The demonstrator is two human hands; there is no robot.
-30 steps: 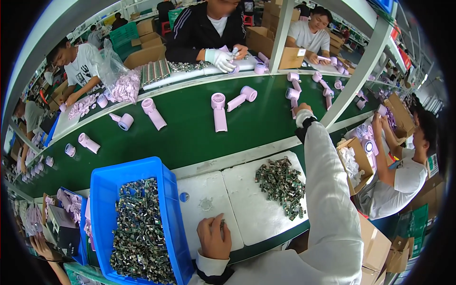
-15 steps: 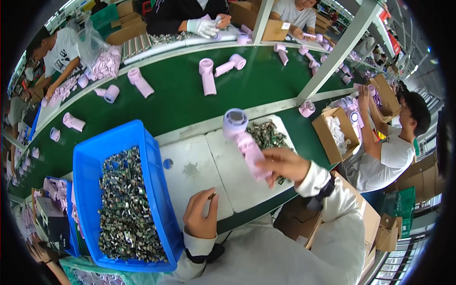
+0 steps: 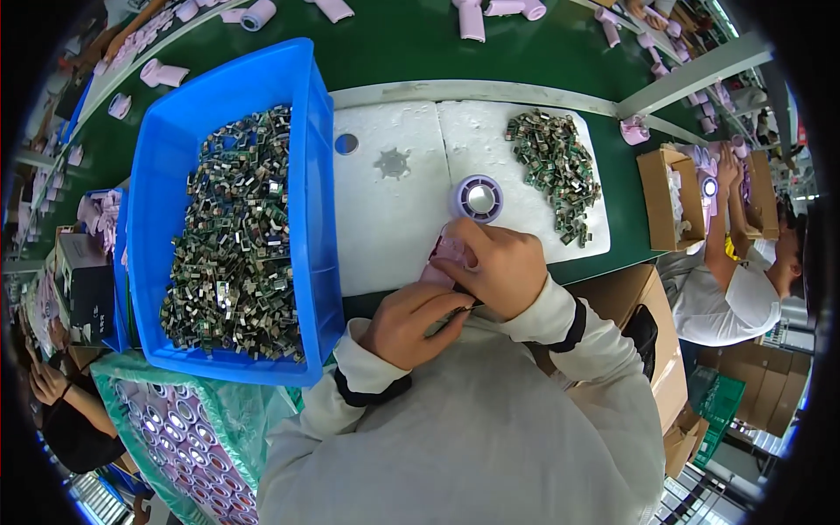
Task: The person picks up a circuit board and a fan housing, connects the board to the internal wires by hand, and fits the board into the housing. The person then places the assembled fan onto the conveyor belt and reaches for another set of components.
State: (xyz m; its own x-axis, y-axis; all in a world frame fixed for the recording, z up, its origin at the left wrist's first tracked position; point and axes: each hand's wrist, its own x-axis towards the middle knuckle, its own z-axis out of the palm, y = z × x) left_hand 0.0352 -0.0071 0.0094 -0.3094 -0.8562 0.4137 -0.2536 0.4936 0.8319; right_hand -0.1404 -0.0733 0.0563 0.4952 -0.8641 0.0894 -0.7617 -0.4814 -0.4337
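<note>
My right hand [image 3: 503,267] is closed round the pink handle of a handheld fan [image 3: 479,199]. The fan's round lilac head points away from me over the white foam board [image 3: 385,227]. Close beside it, my left hand [image 3: 416,324] is pinched at the lower end of the handle. A small dark piece shows at its fingertips, apparently a small circuit board, mostly hidden by the fingers. To the right on the foam lies a pile of small green circuit boards [image 3: 556,166]. A deep blue bin [image 3: 317,219] full of similar boards stands to the left.
Beyond the foam runs a green conveyor belt [image 3: 385,48] with pink fan parts on it. A white post [image 3: 700,74] rises at the right. Cardboard boxes [image 3: 662,197] and a co-worker [image 3: 735,297] are at the right. A green-lined container [image 3: 175,437] of round parts sits at lower left.
The fan has come down and toward me, its handle now between both hands. My left hand has moved right to meet it. The view has tilted downward.
</note>
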